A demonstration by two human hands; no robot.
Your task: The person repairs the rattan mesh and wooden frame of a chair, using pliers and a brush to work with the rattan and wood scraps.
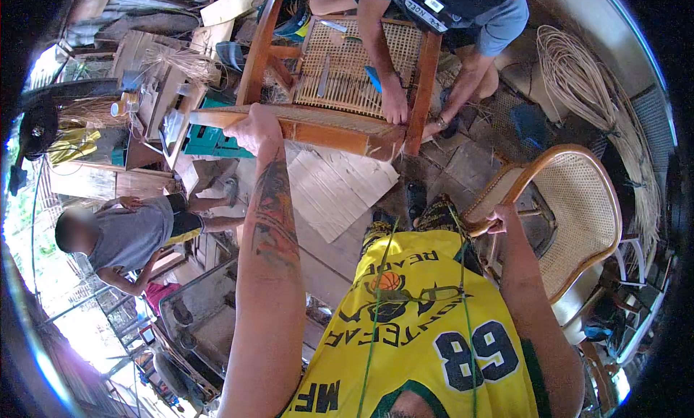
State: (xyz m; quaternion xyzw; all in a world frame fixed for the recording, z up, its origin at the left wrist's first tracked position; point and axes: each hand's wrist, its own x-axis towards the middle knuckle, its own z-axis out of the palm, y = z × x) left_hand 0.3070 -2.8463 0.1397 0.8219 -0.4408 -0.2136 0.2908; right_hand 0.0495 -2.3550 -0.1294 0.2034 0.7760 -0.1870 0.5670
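My left hand is closed on the top edge of a brown wooden chair, whose woven cane seat faces up beyond it. My right hand grips the curved wooden frame of a second chair, a rounded cane-backed chair at my right side. Across from me, a co-worker's hand touches the corner of the first chair where seat and frame meet. Loose on the woven seat lie a thin flat metal tool and a blue piece.
Bundled cane strands hang at the right. A flattened cardboard sheet lies on the floor ahead of me. To the left are a green crate, stacked wood boards and another person in a grey shirt.
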